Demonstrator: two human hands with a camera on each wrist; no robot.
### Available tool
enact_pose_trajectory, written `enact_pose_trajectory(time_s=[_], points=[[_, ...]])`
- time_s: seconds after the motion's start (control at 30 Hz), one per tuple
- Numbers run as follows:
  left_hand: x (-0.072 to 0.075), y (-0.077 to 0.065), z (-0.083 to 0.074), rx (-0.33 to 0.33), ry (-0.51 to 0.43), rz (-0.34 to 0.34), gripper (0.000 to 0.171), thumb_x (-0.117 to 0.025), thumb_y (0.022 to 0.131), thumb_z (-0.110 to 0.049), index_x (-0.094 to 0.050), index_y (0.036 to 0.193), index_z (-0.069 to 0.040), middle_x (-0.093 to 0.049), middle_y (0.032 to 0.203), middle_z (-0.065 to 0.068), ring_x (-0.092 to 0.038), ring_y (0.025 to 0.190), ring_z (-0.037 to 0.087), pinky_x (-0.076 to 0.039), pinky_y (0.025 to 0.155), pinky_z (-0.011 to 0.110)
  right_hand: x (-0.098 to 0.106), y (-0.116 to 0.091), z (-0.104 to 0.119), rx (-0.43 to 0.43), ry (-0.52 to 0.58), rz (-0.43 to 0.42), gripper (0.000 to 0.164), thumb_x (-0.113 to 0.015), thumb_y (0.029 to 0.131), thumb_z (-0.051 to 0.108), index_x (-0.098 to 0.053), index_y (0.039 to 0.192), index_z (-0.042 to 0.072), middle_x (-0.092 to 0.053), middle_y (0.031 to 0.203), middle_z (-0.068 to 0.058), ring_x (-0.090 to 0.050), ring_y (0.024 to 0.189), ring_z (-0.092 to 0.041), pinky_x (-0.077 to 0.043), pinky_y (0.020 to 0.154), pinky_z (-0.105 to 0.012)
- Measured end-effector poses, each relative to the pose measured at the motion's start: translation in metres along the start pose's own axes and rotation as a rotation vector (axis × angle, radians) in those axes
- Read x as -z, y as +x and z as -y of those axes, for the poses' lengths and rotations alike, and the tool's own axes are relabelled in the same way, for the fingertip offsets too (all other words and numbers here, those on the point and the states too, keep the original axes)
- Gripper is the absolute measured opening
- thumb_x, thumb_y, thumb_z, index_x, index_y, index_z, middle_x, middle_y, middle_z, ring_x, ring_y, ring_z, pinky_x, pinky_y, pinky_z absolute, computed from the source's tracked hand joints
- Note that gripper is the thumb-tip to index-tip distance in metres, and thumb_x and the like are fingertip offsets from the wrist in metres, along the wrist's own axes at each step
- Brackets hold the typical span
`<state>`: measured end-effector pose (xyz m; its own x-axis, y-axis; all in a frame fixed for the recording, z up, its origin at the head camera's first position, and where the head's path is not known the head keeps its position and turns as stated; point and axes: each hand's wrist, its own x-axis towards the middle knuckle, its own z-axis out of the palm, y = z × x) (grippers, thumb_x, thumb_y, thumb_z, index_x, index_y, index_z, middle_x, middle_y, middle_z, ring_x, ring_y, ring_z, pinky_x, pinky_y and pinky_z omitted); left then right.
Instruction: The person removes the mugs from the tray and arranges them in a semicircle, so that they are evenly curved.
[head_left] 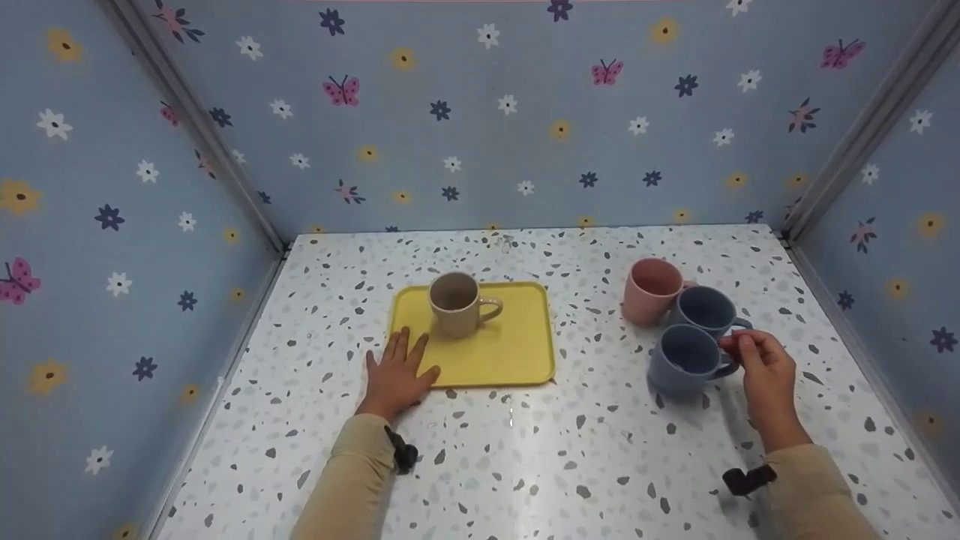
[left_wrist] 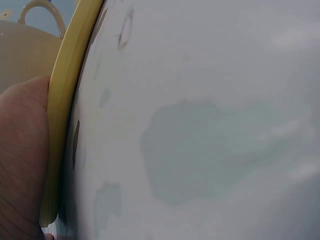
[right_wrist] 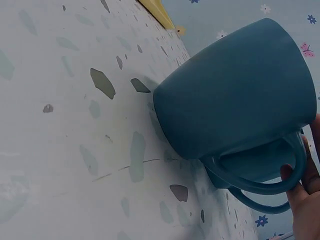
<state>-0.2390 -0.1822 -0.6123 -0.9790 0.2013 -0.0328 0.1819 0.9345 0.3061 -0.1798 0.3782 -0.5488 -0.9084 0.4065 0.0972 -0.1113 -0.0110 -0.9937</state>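
On the yellow tray [head_left: 517,352] stands a beige mug [head_left: 459,322], its handle turned to the right. My left hand [head_left: 396,381] rests with spread fingers on the tray's near left corner; in the left wrist view the hand overlaps the tray's edge. At the right, my right hand [head_left: 771,375] pinches the handle of the nearer blue mug [head_left: 675,375], which fills much of the right wrist view. Right behind it is a second blue mug [head_left: 706,309], partly hidden. A pink mug [head_left: 645,300] stands to the back left of the blue pair.
The speckled white table [head_left: 600,465] runs back to a flowered blue wall [head_left: 510,150]. Similar panels with metal corner posts rise at the left and right sides. Dark devices sit on both wrists.
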Motion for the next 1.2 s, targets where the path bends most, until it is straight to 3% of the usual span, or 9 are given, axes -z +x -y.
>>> enact_pose_trajectory(time_s=[0.3, 0.53, 0.93, 1.2], points=[[-0.005, 0.003, 0.004, -0.023, -0.007, -0.036, 0.073, -0.048, 0.1, -0.056, -0.034, 0.159, -0.016, -0.019, 0.166, 0.02, -0.015, 0.153, 0.039, -0.008, 0.11, 0.078, -0.008, 0.0, 0.005, 0.075, 0.103, 0.017, 0.03, -0.059, 0.103, 0.018, -0.059, 0.113, -0.011, -0.074, 0.093, -0.005, -0.07, 0.095, -0.012, -0.053, 0.09, -0.02], [-0.003, 0.001, 0.003, -0.004, -0.002, 0.014, 0.074, -0.043, 0.101, -0.058, -0.028, 0.161, -0.019, -0.013, 0.168, 0.018, -0.01, 0.155, 0.038, -0.004, 0.112, 0.076, -0.014, 0.001, 0.012, 0.099, 0.144, 0.033, 0.03, -0.058, 0.103, 0.015, -0.058, 0.112, -0.013, -0.073, 0.094, -0.008, -0.071, 0.092, -0.015, -0.053, 0.092, -0.022], [-0.002, 0.002, 0.002, 0.0, -0.001, 0.005, 0.074, -0.046, 0.099, -0.056, -0.03, 0.161, -0.018, -0.015, 0.168, 0.018, -0.011, 0.154, 0.038, -0.005, 0.112, 0.076, -0.03, -0.001, 0.019, 0.14, 0.026, 0.079, 0.033, -0.058, 0.104, 0.021, -0.06, 0.113, -0.011, -0.073, 0.097, -0.005, -0.068, 0.097, -0.015, -0.052, 0.091, -0.019], [-0.006, 0.004, 0.005, 0.008, -0.006, 0.02, 0.073, -0.044, 0.101, -0.057, -0.029, 0.161, -0.02, -0.013, 0.168, 0.017, -0.009, 0.155, 0.036, -0.003, 0.111, 0.077, -0.046, 0.0, 0.022, 0.161, 0.01, 0.105, 0.035, -0.057, 0.104, 0.022, -0.059, 0.113, -0.012, -0.073, 0.097, -0.006, -0.067, 0.101, -0.015, -0.05, 0.094, -0.019]])
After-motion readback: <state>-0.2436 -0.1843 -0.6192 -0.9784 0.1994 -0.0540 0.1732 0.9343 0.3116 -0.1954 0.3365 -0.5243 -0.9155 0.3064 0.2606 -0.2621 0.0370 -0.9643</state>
